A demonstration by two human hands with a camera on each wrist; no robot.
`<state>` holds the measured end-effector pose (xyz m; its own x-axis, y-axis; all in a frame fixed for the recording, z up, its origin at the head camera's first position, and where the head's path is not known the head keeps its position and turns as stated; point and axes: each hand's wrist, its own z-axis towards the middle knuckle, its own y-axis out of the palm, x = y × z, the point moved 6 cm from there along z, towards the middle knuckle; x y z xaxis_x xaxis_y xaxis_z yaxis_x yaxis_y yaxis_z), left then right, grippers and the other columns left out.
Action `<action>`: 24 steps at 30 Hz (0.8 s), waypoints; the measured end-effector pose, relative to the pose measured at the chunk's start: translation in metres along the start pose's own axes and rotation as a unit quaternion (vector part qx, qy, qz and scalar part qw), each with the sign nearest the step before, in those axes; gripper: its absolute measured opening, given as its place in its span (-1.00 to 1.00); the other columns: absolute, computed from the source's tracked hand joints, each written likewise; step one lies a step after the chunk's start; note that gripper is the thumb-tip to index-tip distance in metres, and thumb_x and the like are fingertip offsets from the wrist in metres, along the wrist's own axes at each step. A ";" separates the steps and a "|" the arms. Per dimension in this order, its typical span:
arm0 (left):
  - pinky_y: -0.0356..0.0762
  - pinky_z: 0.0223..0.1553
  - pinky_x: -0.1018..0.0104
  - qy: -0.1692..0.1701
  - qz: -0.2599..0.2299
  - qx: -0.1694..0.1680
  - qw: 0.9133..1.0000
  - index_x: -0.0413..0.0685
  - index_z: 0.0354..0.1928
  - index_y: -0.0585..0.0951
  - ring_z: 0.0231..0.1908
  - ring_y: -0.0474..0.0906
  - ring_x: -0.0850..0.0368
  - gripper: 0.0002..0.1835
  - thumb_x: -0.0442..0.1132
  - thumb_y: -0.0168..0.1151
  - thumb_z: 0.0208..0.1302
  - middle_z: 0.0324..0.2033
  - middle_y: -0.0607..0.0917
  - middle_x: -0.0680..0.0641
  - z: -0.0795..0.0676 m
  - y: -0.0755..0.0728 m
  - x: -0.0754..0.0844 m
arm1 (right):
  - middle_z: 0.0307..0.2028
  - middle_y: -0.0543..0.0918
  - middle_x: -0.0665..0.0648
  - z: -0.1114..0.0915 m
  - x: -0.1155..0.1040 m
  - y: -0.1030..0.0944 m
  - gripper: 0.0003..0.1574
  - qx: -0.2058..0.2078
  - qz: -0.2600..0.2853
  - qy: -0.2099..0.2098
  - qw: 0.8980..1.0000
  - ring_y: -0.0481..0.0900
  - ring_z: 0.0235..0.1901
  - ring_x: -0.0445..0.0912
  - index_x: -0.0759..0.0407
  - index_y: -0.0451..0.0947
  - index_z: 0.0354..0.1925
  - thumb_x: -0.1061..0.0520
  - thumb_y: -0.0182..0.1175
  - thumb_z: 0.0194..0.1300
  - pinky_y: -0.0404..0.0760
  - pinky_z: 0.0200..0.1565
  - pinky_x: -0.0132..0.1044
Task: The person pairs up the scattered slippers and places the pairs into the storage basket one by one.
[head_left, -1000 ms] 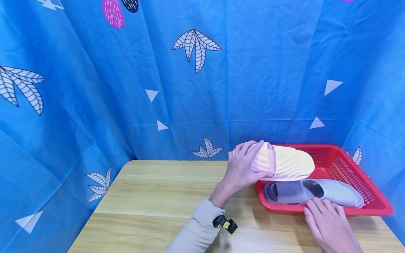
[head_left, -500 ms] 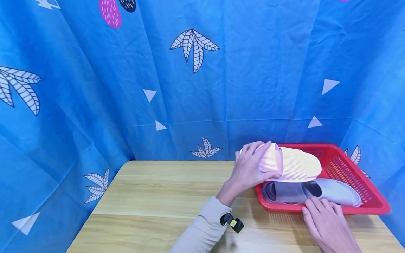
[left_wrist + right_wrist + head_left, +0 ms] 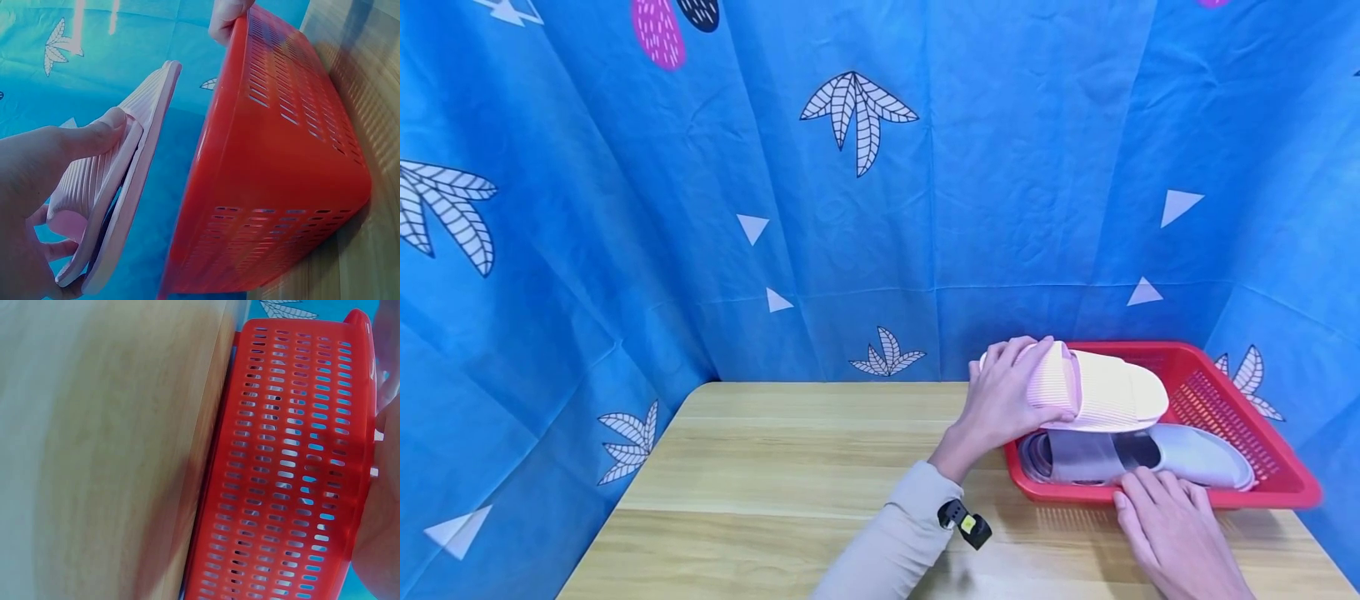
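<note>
My left hand (image 3: 1003, 400) grips a pair of pale pink slide slippers (image 3: 1108, 387) by one end, thumb on the near side. In the left wrist view the slippers (image 3: 119, 187) are pressed together, apart from the basket wall. From the head view they appear over the back left part of a red plastic basket (image 3: 1273, 450). A pair of grey slippers (image 3: 1206, 454) lies inside along the front wall, partly covered by the right hand. My right hand (image 3: 1180, 529) holds the basket's front rim, fingers hooked over it.
The basket stands at the right end of a light wooden table (image 3: 790, 467). A blue patterned curtain (image 3: 1000, 167) hangs behind the table and at both sides. A black strap device (image 3: 966, 525) sits on my left wrist.
My left hand has moved to the right with the pink slippers, further over the basket. The right hand stays on the rim and the basket keeps its place.
</note>
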<state>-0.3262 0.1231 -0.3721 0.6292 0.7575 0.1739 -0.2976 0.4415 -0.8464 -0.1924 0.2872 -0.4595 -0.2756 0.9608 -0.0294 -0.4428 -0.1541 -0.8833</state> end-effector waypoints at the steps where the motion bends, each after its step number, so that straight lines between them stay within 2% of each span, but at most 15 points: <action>1: 0.31 -0.08 0.23 -0.002 0.001 -0.002 1.000 0.39 0.43 0.12 0.18 0.21 0.16 0.08 0.54 0.20 -0.19 0.23 0.31 0.20 0.001 0.002 0.001 | -0.26 0.51 0.09 0.000 0.000 0.000 -0.76 0.000 0.000 0.000 1.000 0.35 -0.21 0.05 0.11 0.53 -0.19 0.01 0.13 0.25 0.20 -0.17 0.01; 6: 0.34 -0.07 0.19 -0.016 0.015 -0.016 1.000 0.40 0.43 0.14 0.16 0.23 0.17 0.08 0.56 0.18 -0.21 0.23 0.32 0.20 0.010 0.011 0.005 | -0.25 0.52 0.10 -0.002 0.001 -0.001 -0.76 0.009 0.002 -0.006 1.000 0.35 -0.21 0.06 0.11 0.53 -0.18 0.02 0.13 0.24 0.19 -0.17 0.01; 11: 0.38 -0.01 -0.04 -0.045 0.027 -0.042 0.998 0.44 0.41 0.15 0.16 0.24 0.16 0.07 0.56 0.19 -0.22 0.24 0.33 0.21 0.020 0.022 0.008 | -0.29 0.48 0.05 -0.003 0.001 -0.001 -0.86 0.021 0.007 -0.013 1.000 0.34 -0.23 0.03 0.06 0.48 -0.25 0.04 0.11 0.24 0.18 -0.19 -0.02; 14: 0.41 -0.05 -0.14 -0.067 0.029 -0.056 0.996 0.47 0.40 0.16 0.17 0.23 0.16 0.06 0.54 0.23 -0.23 0.24 0.32 0.22 0.025 0.028 0.011 | -0.28 0.47 0.05 -0.003 0.001 -0.002 -0.86 0.020 0.007 -0.010 1.000 0.34 -0.23 0.04 0.05 0.47 -0.26 0.04 0.11 0.24 0.19 -0.19 -0.01; 24: 0.41 0.00 0.03 -0.094 0.053 -0.093 0.990 0.48 0.38 0.17 0.12 0.27 0.18 0.03 0.50 0.27 -0.22 0.19 0.36 0.19 0.039 0.050 0.021 | -0.30 0.44 0.00 -0.002 -0.002 -0.003 -0.88 0.029 0.016 -0.012 0.999 0.34 -0.23 0.00 0.02 0.45 -0.27 0.05 0.15 0.21 0.18 -0.20 -0.04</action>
<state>-0.3560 0.1805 -0.3912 0.4516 0.8789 0.1540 -0.2064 0.2707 -0.9403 -0.1895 0.2865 -0.4579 -0.3112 0.9493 -0.0451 -0.4827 -0.1988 -0.8529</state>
